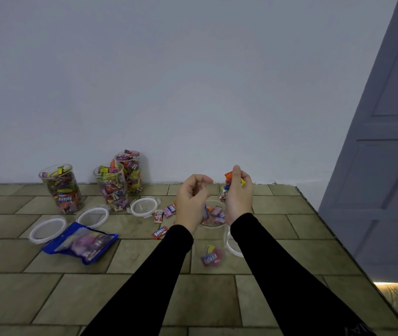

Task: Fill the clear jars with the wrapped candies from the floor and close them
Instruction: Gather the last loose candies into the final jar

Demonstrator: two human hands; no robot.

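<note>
Clear plastic jars first: three of them at the left by the wall look packed to the brim, the leftmost jar (62,187), the middle jar (112,186) and the back jar (130,170), but none is closed. Their lids (47,228) lie loose on the floor tiles (120,299) just in front, next to a blue candy bag (81,243). So I'd say filling is mostly done and all the closing is left.

Center frame, a few loose candies (160,232) sit near the fourth jar (211,241), which is barely filled. Left hand (192,198) hovers over its mouth, fingers curled; can't tell if anything's in it. Right hand (238,195) is clamped round a bunch of wrapped candies (227,184), just above the rim.
</note>
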